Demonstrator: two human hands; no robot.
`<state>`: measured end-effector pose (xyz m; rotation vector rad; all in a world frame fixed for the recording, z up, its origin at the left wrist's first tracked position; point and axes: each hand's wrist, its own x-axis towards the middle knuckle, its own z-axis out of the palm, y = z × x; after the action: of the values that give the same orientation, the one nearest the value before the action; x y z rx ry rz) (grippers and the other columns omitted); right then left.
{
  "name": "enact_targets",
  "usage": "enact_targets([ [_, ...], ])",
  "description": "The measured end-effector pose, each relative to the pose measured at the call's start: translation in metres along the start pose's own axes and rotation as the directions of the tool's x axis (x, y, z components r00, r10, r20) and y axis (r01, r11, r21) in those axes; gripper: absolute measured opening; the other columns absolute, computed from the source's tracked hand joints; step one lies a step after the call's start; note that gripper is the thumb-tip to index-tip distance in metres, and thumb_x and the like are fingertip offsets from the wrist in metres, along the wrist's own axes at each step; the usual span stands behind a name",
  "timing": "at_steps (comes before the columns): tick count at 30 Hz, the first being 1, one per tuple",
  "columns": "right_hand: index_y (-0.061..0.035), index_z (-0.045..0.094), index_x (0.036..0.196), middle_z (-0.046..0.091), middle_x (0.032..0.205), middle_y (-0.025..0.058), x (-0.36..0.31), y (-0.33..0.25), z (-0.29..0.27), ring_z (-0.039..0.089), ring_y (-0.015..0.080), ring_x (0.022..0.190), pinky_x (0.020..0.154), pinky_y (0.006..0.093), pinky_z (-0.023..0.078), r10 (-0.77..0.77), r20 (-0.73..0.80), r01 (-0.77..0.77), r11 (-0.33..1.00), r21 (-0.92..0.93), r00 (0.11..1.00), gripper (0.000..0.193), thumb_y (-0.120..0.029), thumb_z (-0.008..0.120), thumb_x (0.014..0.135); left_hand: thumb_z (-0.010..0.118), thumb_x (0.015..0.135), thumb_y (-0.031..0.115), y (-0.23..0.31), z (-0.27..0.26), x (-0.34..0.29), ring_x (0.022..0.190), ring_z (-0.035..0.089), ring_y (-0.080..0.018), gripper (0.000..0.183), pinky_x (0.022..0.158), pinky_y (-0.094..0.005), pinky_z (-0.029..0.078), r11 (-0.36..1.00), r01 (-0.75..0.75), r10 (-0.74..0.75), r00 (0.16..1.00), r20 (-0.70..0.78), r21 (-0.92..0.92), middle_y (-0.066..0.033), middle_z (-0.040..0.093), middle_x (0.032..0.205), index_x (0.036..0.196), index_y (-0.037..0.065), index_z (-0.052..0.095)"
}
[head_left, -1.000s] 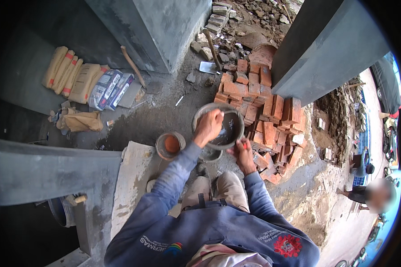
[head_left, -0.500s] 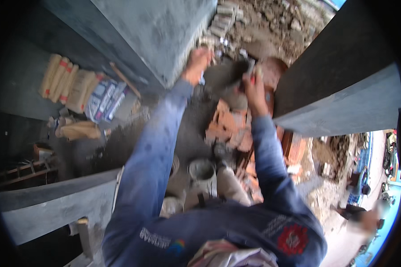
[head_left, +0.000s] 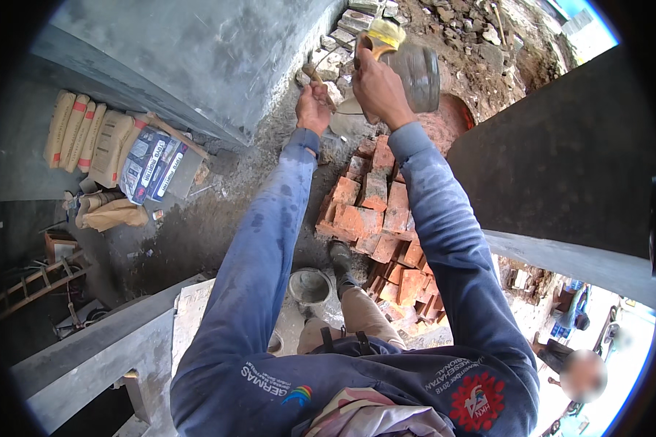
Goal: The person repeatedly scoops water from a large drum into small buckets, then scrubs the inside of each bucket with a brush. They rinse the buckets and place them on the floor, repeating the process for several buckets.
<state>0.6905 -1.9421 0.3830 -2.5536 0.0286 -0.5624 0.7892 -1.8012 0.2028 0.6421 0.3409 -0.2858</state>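
Note:
My left hand (head_left: 313, 109) is closed around a slim tool with a wooden handle (head_left: 311, 71); a thin metal part sticks out of it, and its full shape is unclear. My right hand (head_left: 377, 91), just beside it, grips a wide paintbrush (head_left: 385, 35) with a yellow band and pale bristles pointing away from me. Right behind the right hand lies a greyish see-through plastic container (head_left: 419, 79), partly covered by the hand. Both arms reach far forward over a stack of red bricks (head_left: 372, 191).
Grey rendered walls stand at left (head_left: 175, 58) and right (head_left: 554, 160). Paper sacks (head_left: 109, 142) lean at the left. A bucket (head_left: 310, 286) stands beside my boot (head_left: 340, 258). Rubble and soil (head_left: 474, 44) lie beyond; another person (head_left: 583, 375) is at the lower right.
My right hand has moved farther forward and slightly left, with the brush now plainly visible. My left hand has shifted slightly back and left. The view is sharper and has shifted a little.

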Motion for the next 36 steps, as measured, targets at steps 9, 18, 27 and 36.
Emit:
enact_targets([
  [9,-0.0054,0.054,0.115,0.07,0.088,0.0272,0.011,-0.006,0.004,0.07,0.0488,0.084,0.072,0.0588,0.056,-0.152,0.057,0.156,0.985,-0.078,0.987,0.022,-0.015,0.06,0.097,0.041,0.116,0.042,-0.023,-0.006,-0.004,0.127,0.057,-0.0288,0.038,0.117,-0.0478,0.038,0.989,0.062,-0.065,0.998,-0.021,-0.138,-0.0128,0.061,0.136,0.127,0.007,0.054],
  [18,-0.0062,0.058,0.124,0.065,0.093,0.0142,-0.087,0.005,-0.02,0.068,0.0283,0.08,0.075,0.041,0.057,0.1,0.239,-0.206,0.854,0.477,0.966,0.027,-0.021,0.067,0.103,0.064,0.083,0.088,-0.022,-0.103,-0.156,0.158,0.027,-0.0379,0.13,0.126,-0.0664,0.018,0.955,0.269,-0.228,0.936,-0.268,0.126,-0.02,0.028,0.171,0.169,0.003,0.015],
  [27,-0.0077,0.048,0.156,0.062,0.136,0.0055,-0.245,-0.053,-0.051,0.064,0.0143,0.107,0.091,0.0317,0.058,0.096,0.566,-0.521,0.541,0.66,0.819,0.051,-0.029,0.059,0.11,0.066,0.092,0.008,0.035,-0.191,-0.334,0.118,0.063,-0.0289,0.042,0.105,-0.0511,0.053,0.979,-0.022,-0.012,0.986,-0.164,-0.205,-0.0081,0.066,0.125,0.134,0.008,0.061],
  [36,0.0059,0.054,0.147,0.074,0.1,0.0165,-0.399,-0.195,-0.104,0.073,0.0192,0.081,0.076,0.0346,0.065,0.115,0.273,-0.295,0.44,0.848,0.955,0.046,-0.027,0.047,0.115,0.056,0.088,-0.005,0.153,-0.25,-0.488,0.105,0.058,-0.0155,0.049,0.095,-0.036,0.051,0.832,-0.537,0.553,0.818,-0.154,0.136,-0.002,0.064,0.118,0.135,0.006,0.06],
])
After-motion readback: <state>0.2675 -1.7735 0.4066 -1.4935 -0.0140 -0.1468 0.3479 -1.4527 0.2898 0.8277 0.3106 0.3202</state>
